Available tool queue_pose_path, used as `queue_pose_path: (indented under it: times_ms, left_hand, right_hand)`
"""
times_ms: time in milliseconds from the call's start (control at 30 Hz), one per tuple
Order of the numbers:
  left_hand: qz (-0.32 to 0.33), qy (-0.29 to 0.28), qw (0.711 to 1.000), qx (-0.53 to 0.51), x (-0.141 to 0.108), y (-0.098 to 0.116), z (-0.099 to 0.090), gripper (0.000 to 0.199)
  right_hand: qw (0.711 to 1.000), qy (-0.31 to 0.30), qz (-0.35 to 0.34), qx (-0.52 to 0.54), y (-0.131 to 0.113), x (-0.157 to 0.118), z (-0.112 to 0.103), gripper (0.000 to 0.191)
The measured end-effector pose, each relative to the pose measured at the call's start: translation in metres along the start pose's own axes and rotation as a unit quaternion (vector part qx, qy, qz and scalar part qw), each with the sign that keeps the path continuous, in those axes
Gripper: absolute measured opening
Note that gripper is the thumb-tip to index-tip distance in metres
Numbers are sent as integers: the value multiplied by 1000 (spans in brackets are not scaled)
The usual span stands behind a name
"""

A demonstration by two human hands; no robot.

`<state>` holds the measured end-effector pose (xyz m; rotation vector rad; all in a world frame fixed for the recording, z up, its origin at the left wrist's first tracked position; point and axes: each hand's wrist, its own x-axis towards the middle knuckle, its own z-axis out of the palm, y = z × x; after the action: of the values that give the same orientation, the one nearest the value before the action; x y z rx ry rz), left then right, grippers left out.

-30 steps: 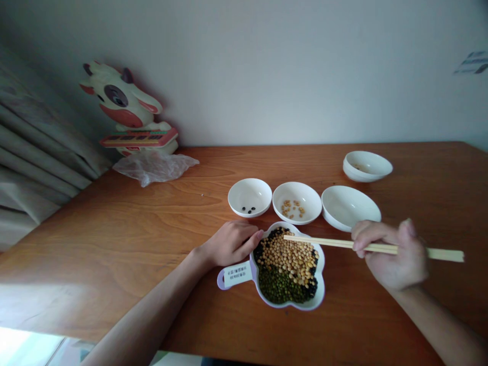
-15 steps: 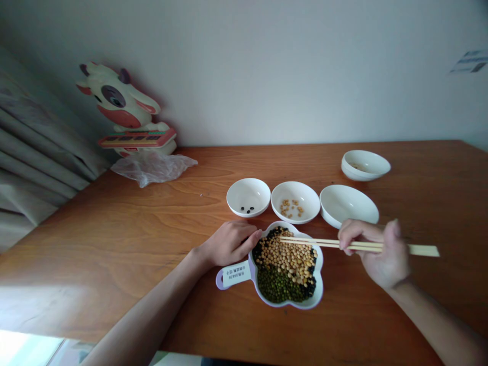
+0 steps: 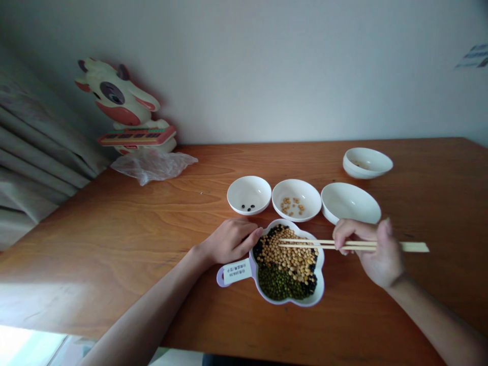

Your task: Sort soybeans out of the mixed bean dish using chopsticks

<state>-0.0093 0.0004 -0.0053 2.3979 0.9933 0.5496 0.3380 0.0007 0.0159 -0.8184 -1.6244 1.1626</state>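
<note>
My left hand [image 3: 232, 241] lies against the left rim of a white, lavender-edged, flower-shaped dish [image 3: 321, 264], its fingers gripping the rim above the dish's labelled handle [image 3: 237, 272]. The dish holds yellow soybeans [image 3: 287, 256], green mung beans [image 3: 278, 283] and black beans [image 3: 259, 250] in a mixed heap. My right hand [image 3: 369, 249] holds a pair of wooden chopsticks [image 3: 324, 243] level, their tips close together above the soybeans. No bean shows between the tips.
Beyond the dish stand white bowls: one with several black beans [image 3: 249, 195], one with several soybeans [image 3: 296, 201], a wider one [image 3: 348, 203] and a farther one [image 3: 367, 162]. A cow-shaped figure [image 3: 118, 96] and a plastic bag [image 3: 152, 166] sit at the far left of the wooden table [image 3: 114, 218].
My right hand has moved left, carrying the chopsticks farther over the dish, and their tips now sit over the soybeans. My left hand and the dish have stayed in place.
</note>
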Motion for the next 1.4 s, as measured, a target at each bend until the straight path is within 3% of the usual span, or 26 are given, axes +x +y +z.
queue_pose_path:
  times_ms: [333, 767, 1167, 1400]
  left_hand:
    - [5, 2, 1000, 2, 0, -1, 1, 46]
    - [6, -1, 1000, -7, 0, -1, 0, 46]
    - [12, 7, 1000, 5, 2, 0, 0, 45]
    - [17, 8, 1000, 15, 2, -3, 3, 47]
  right_hand:
    - [999, -17, -25, -18, 7, -2, -3, 80]
    - [997, 12, -72, -11, 9, -6, -2, 62]
    - [997, 71, -31, 4, 5, -5, -2, 71]
    - [989, 110, -91, 32, -2, 4, -12, 71]
